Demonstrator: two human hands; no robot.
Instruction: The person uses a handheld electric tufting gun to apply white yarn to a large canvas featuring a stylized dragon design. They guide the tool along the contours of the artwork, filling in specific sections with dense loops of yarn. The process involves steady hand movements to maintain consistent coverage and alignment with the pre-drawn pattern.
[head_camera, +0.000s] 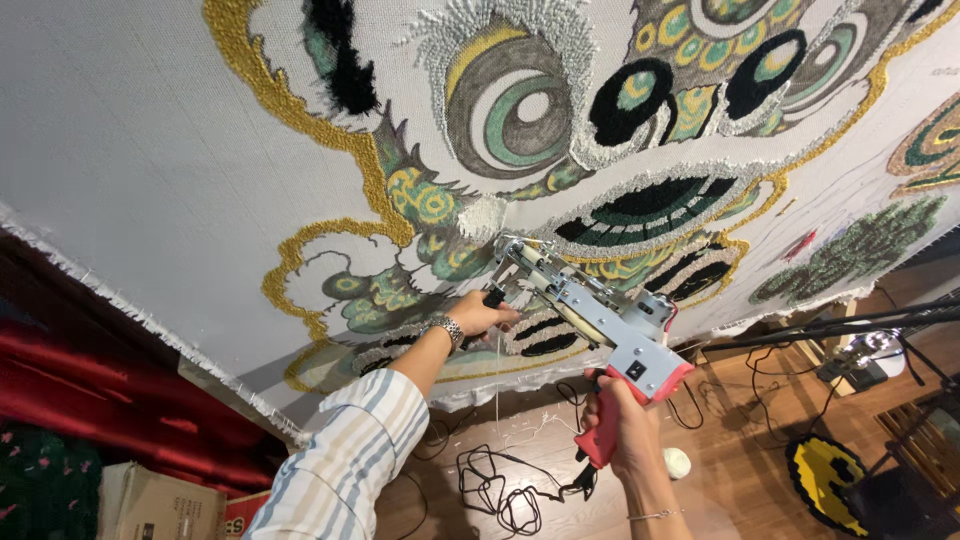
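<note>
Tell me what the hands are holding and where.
Both hold the grey metal tufting gun: right hand on its red grip, left hand on its black front handle.

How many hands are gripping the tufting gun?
2: the left hand grips the front handle near the needle, and the right hand holds the red rear grip of the tufting gun.

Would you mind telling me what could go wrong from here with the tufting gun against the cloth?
The left hand grips the front handle close to the needle of the tufting gun, so a finger might get caught. The white yarn hangs loose below and could snag. The black cable lies coiled on the floor; it might trip someone or tug the right hand.
</note>
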